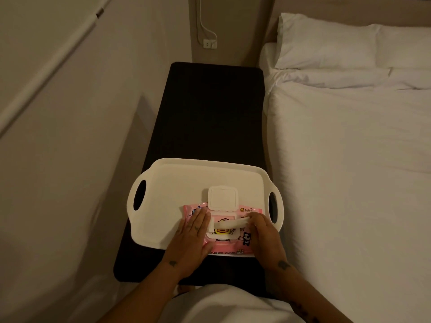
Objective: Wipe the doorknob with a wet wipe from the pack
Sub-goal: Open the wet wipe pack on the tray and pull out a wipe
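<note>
A pink wet wipe pack [233, 247] lies on a white tray [182, 180] at the near end of a dark bedside table. Its white flip lid [222, 197] stands open, tipped away from me. My left hand [192, 238] lies flat on the left part of the pack, fingers straight. My right hand [264, 234] pinches a white wet wipe [229, 223] that stretches sideways out of the pack's opening. No doorknob is in view.
The dark table [210, 108] runs away from me between a pale wall on the left and a bed [349, 159] with white sheets and a pillow [338, 40] on the right. A wall socket [209, 43] with a cable sits behind the table.
</note>
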Available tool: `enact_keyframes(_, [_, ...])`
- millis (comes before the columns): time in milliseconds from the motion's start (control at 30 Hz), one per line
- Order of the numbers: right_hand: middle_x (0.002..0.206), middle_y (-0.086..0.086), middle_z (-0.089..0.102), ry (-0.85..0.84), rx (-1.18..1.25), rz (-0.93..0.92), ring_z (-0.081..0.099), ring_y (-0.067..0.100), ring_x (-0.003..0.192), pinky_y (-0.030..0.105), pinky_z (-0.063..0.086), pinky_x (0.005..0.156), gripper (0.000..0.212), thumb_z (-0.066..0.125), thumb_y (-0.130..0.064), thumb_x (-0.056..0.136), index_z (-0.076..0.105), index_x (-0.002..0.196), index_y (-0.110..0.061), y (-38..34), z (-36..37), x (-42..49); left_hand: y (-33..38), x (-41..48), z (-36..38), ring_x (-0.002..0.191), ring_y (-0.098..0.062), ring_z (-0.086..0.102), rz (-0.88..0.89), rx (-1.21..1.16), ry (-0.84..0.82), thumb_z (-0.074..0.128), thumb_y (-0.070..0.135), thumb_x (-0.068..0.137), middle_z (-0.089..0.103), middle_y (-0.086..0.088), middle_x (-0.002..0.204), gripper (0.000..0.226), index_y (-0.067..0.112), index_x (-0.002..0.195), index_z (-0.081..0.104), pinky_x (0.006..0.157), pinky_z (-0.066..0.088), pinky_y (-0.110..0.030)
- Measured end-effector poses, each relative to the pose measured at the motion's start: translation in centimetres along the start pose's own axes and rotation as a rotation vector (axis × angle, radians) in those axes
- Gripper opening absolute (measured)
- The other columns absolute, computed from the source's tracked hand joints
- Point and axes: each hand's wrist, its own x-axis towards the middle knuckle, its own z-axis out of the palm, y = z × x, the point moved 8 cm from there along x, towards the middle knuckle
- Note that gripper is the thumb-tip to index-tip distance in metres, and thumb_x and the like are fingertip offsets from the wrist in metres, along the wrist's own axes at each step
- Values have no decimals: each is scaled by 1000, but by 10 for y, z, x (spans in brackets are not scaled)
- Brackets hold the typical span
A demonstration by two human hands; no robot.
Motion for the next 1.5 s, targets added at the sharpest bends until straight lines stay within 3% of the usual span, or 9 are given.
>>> enact_keyframes(233, [110, 12, 59, 98, 72, -61, 54, 17, 91, 27, 54, 76, 9, 57, 6, 84, 57, 91, -1, -7, -13, -2, 8, -1, -13, 135, -9, -22, 21, -109, 35, 40, 40, 92, -9, 1, 156, 74, 25, 140, -14, 111, -13, -31])
enact_keyframes(367, [100, 14, 59, 222, 61, -72, 52, 13, 83, -2, 44, 63, 10, 61, 9, 80, 57, 86, 2, -12, -30, 3, 12, -7, -24, 141, -11, -3, 10, -276, 128, 49, 35, 90, 6, 1, 157, 79, 35, 136, -15, 112, 4, -26])
enact_keyframes(500, [84, 6, 56, 314, 121, -58, 52, 5, 72, -3, 42, 63, 10, 59, 9, 80, 56, 82, 0, -11, -44, 7, 15, -10, -28, 141, -18, 14, -19, -356, 166, 52, 31, 89, 13, 0, 155, 80, 29, 143, -8, 111, 21, -28])
enact_keyframes(733, [84, 3, 58, 335, 197, -33, 52, -1, 77, -6, 38, 67, 11, 60, 10, 80, 59, 85, 1, -11, -45, 9, 33, -5, -4, 136, -13, -27, 123, 0, -38, 20, 40, 97, -22, 11, 145, 55, 31, 142, -9, 109, -21, -38])
enact_keyframes(967, [85, 2, 59, 291, 246, -32, 52, -3, 77, -5, 40, 62, 11, 57, 8, 83, 59, 87, -1, -11, -40, 12, 27, -3, -13, 134, -12, -27, 119, -21, -45, 20, 37, 98, -20, 11, 145, 51, 28, 145, 3, 109, -19, -31])
enact_keyframes(1133, [83, -5, 58, 260, 248, -54, 54, -2, 78, 1, 43, 60, 14, 58, 7, 83, 59, 86, -6, -16, -29, 17, 13, 1, -46, 143, -12, 6, 3, -293, 153, 42, 30, 94, 11, 7, 155, 53, 24, 143, 22, 116, 12, -28])
enact_keyframes(1233, [82, -12, 57, 220, 260, -63, 57, 4, 79, 13, 46, 70, 18, 57, 4, 84, 58, 86, -14, -21, -19, 22, 7, 4, -56, 131, -13, 38, -78, -583, 219, 57, 23, 87, 35, 3, 147, 57, 30, 138, 32, 102, 37, -27])
enact_keyframes(1333, [82, -11, 59, 171, 271, -58, 60, 13, 80, 22, 50, 71, 23, 56, 1, 87, 55, 85, -23, -24, -9, 25, -1, 10, -57, 118, -13, 50, -160, -866, 252, 66, 14, 81, 51, 1, 130, 55, 33, 128, 45, 99, 44, -31])
enact_keyframes(1500, [80, -9, 59, 132, 302, -18, 58, 8, 76, 8, 47, 62, 21, 53, 1, 88, 54, 87, -19, -25, 2, 28, -10, 11, -56, 95, -14, 64, -208, -1058, 266, 67, 8, 79, 68, -5, 102, 33, 37, 93, 61, 88, 52, -27])
